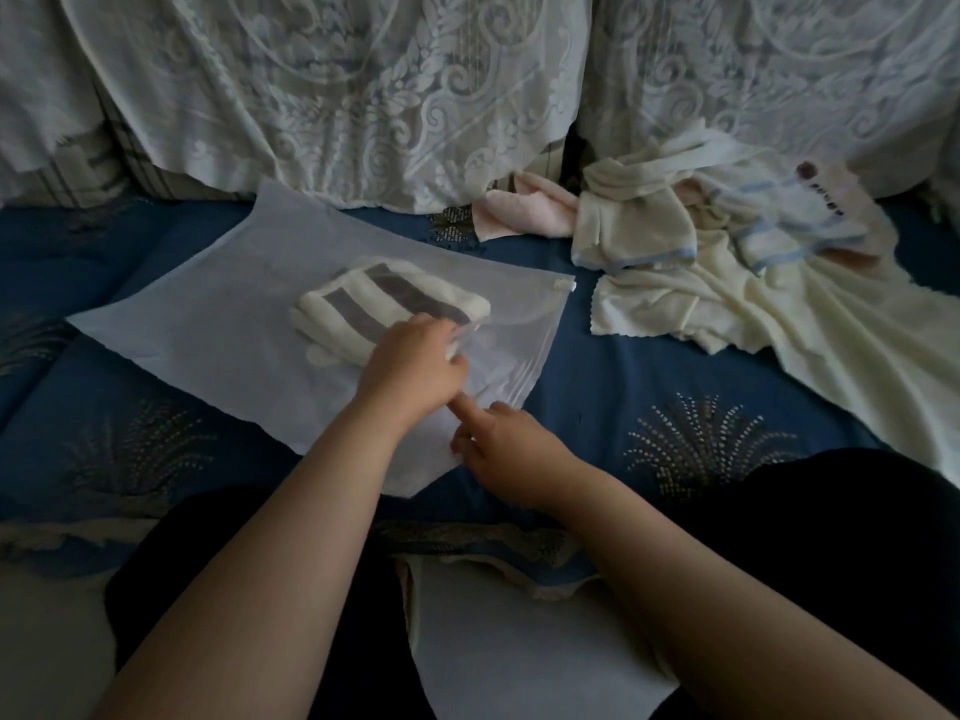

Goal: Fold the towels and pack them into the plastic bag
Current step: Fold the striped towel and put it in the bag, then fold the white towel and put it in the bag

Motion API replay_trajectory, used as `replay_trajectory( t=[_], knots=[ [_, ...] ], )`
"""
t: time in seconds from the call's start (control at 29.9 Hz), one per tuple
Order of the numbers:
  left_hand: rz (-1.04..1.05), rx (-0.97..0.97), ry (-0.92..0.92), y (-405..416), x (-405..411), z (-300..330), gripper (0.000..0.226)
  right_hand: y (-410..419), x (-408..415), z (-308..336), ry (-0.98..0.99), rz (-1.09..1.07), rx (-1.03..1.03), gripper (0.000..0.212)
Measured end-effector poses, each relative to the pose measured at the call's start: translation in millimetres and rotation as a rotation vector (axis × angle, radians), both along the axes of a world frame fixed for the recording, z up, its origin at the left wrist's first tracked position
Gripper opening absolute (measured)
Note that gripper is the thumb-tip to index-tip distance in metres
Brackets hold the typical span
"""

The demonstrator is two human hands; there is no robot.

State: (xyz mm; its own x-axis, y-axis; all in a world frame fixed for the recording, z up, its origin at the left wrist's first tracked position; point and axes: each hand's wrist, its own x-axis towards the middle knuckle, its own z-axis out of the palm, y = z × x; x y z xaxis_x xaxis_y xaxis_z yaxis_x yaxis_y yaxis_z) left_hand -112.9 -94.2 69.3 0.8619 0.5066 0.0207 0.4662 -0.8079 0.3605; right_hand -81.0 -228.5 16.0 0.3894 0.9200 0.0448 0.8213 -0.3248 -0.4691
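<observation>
**Striped towel going into the bag**

Hands meet at the near right side of the frosted plastic bag (218, 309), which lies flat on the blue patterned bed cover (649, 366). The left hand (415, 363) reaches over the bag with its fingers curled down at the bag's mouth; they seem to pinch the plastic edge, though blur there keeps me from being sure. The right hand (501, 449) rests on the bag's near corner with its forefinger stretched out and the other fingers loosely bent, pinning the plastic rather than gripping it.

Just beyond the left hand, one folded white towel with grey stripes (387, 301) sits inside the bag, seen through the film. To my eye the packing step is under way: this towel is in, and the next move calls for fetching another from the heap, folding it, and lifting the mouth open again.

That heap of towels (701, 252) lies far right, unfolded: a pink one, a cream one, and at least two with blue trim. One bag, one packed towel.
</observation>
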Motion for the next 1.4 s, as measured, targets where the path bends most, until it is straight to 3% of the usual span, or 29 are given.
replay_trajectory(
  t=[0.07, 0.17, 0.23, 0.33, 0.47, 0.6, 0.73, 0.87, 0.94, 0.97, 1.07, 1.14, 1.2, 1.3, 1.4],
  knots=[
    [0.103, -0.011, -0.204, 5.6, 1.9, 4.5, 0.028, 8.6, 6.3, -3.7, 0.196, -0.148, 0.079, 0.054],
    [0.171, -0.173, -0.489, 12.0, -3.8, 14.5, 0.030, 31.2, 30.5, 2.4, 0.898, -0.561, 0.203, 0.052],
    [0.170, -0.327, -0.619, 13.2, -10.2, 18.5, 0.030, 50.1, 51.0, 9.5, 1.139, -0.685, 0.233, 0.054],
    [0.126, -0.487, -0.704, 11.9, -15.9, 18.6, 0.030, 83.4, 66.3, 10.3, 1.116, -0.741, 0.181, 0.045],
    [0.112, -0.596, -0.721, 12.0, -15.2, 15.0, 0.030, 111.8, 72.1, -5.7, 1.024, -0.819, 0.145, 0.063],
    [0.138, -0.667, -0.675, 22.4, -7.4, 9.1, 0.030, 109.2, 79.1, -7.4, 0.931, -0.894, 0.308, 0.031],
    [0.101, -0.684, -0.594, 19.4, 2.3, 5.4, 0.032, 90.7, 85.8, -3.4, 1.084, -0.831, 0.380, 0.024],
    [0.049, -0.655, -0.459, 8.0, 12.8, 8.3, 0.040, 59.6, 83.9, 10.1, 1.293, -0.564, 0.337, 0.048],
    [0.018, -0.558, -0.397, 1.3, 19.2, 8.5, 0.043, 36.6, 91.5, 13.3, 1.207, -0.542, 0.236, 0.057],
    [0.000, -0.509, -0.375, -3.0, 23.0, 8.7, 0.045, 22.6, 98.4, 15.2, 1.068, -0.560, 0.153, 0.053],
    [-0.059, -0.413, -0.326, -18.1, 38.2, 6.9, 0.047, -24.5, 134.1, 18.1, 0.407, -0.612, -0.090, 0.024],
    [-0.102, -0.388, -0.282, -31.8, 50.0, 7.8, 0.047, -55.5, 162.1, 17.1, 0.046, -0.627, -0.253, 0.029],
    [-0.145, -0.394, -0.279, -46.1, 61.3, 10.1, 0.045, -76.1, 187.5, 14.3, -0.060, -0.690, -0.247, 0.037],
    [-0.178, -0.355, -0.292, -60.3, 77.5, 13.2, 0.038, -81.9, 218.2, 15.5, -0.027, -0.843, -0.019, 0.038],
    [-0.217, -0.226, -0.312, -61.2, 90.8, 14.9, 0.031, -78.9, 244.8, 10.7, -0.033, -0.852, -0.050, 0.040]
  ],
)
